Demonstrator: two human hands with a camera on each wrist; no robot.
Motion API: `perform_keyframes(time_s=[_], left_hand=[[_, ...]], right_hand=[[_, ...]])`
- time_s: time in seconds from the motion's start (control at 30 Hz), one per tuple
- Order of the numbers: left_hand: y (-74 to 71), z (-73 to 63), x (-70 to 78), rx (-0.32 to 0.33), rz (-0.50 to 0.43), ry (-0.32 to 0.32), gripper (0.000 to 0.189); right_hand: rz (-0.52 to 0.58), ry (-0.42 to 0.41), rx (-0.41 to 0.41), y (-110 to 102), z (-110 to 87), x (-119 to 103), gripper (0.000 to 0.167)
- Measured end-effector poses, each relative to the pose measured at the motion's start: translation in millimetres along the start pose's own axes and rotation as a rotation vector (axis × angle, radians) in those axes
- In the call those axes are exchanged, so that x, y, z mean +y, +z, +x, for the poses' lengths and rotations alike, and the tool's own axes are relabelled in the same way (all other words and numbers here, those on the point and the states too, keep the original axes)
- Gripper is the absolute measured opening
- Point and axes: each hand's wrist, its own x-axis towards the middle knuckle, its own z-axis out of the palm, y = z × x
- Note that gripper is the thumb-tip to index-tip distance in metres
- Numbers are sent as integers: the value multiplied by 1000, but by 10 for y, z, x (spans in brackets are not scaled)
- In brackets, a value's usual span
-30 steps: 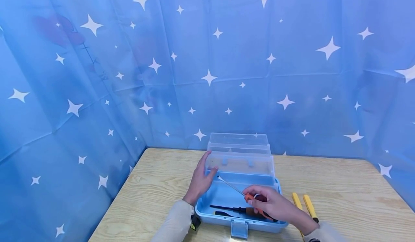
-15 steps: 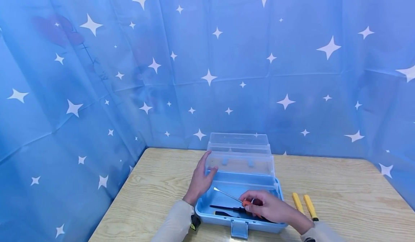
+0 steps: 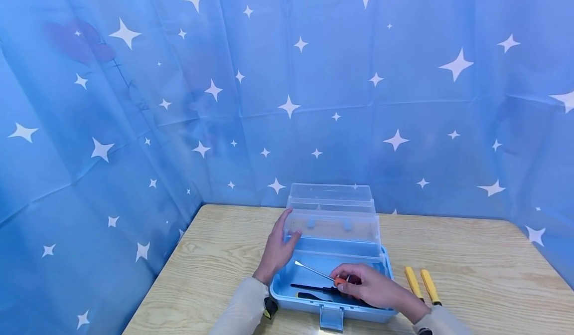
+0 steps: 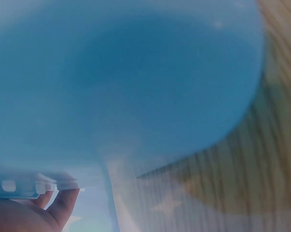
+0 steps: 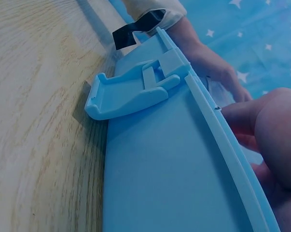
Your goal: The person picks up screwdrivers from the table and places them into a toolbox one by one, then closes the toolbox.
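Observation:
A light blue toolbox (image 3: 309, 303) stands on the table with its clear lid (image 3: 332, 225) raised. At the lid's left edge, my left hand (image 3: 275, 250) grips it, thumb in front; the left wrist view shows fingers (image 4: 63, 205) at that edge. My right hand (image 3: 369, 287) holds a flathead screwdriver (image 3: 314, 270) by its orange handle, low inside the box, with the blade tip pointing left. Beneath it lie a black-shafted screwdriver (image 3: 307, 288) and a black tool with a yellow end (image 3: 309, 296), both partly hidden by the hand.
Two yellow handles (image 3: 421, 282) lie on the wooden table (image 3: 489, 270) right of the box. The toolbox's front latch (image 5: 131, 92) hangs open. A blue curtain with white stars (image 3: 332, 76) rises behind the table.
My right hand has lowered the orange-handled screwdriver slightly and moved it a little left into the box, then slowed. My left hand has stayed at the lid.

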Motion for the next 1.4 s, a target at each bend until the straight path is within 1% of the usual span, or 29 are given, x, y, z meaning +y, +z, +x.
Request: perform_keyframes(time_s=[0.07,0.17,0.3,0.4,0.53,0.73,0.9,1.07,1.4], left_hand=[[-3,2,8,-1,1,3,59],[-6,0,26,3,-4,14,59],[-4,-7,48,10,-20,11,59],[4,-12,48,14,-21,5,59],[10,-15,33,19,-15,9,59],[10,-9,24,18,-10,20,60],[-1,-5,34,13,-16,12,59],[3,0,28,17,-14,22,59],[3,5,25,13,-15,22,60]], right_hand=[[-1,-7,7,5,-1,10,26],[1,7,21,11,-6,18,27],[-15,20,39,16,-12,15,27],[-32,19,45,19,-14,11,27],[-27,23,47,22,-18,10,27],[-32,27,39,21,-21,6,28],[-25,44,19,13,-26,-6,27],[-20,33,1,7,-28,-21,26],[-6,52,-11,16,-39,-3,25]])
